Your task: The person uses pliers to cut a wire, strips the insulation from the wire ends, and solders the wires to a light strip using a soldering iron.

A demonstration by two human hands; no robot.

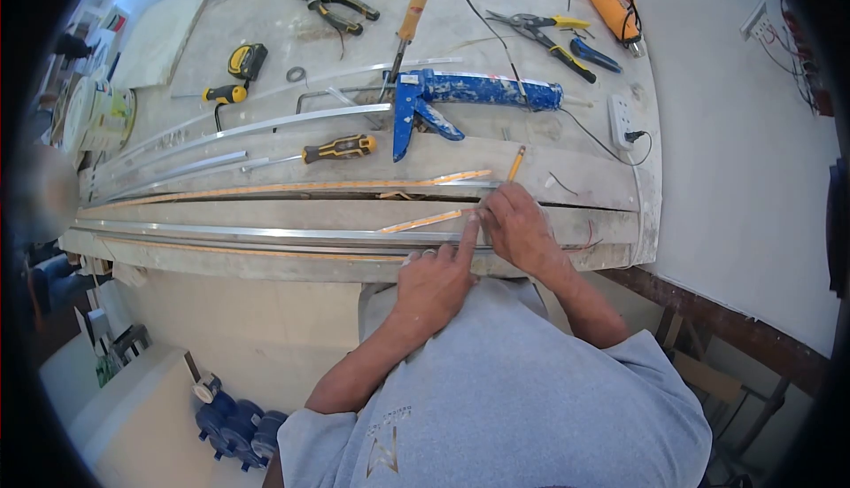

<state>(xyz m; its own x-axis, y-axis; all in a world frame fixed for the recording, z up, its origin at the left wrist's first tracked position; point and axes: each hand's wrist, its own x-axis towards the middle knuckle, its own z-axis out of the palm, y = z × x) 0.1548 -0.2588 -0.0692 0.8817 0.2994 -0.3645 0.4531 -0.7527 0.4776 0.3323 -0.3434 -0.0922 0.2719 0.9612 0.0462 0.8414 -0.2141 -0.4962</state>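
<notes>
My right hand [521, 233] is closed around a yellow pencil [516, 163], whose upper end sticks out past the fingers. Its point is hidden. My left hand [436, 284] rests at the front edge of the worktable, index finger stretched out and the other fingers bent. That fingertip touches the end of a short orange LED strip [421, 221], close to my right fingertips. Beneath lies a long aluminium channel [257, 230]. Another LED strip [266, 189] runs behind it along a gap in the tabletop, its right end slanting up.
Behind my hands lie a blue caulking gun [482, 89], a screwdriver [340, 149], pliers [336, 8], tin snips [549, 38] and a tape measure [248, 62]. A soldering iron [414, 10] leans near the gun. A power strip [621, 122] sits at the right edge.
</notes>
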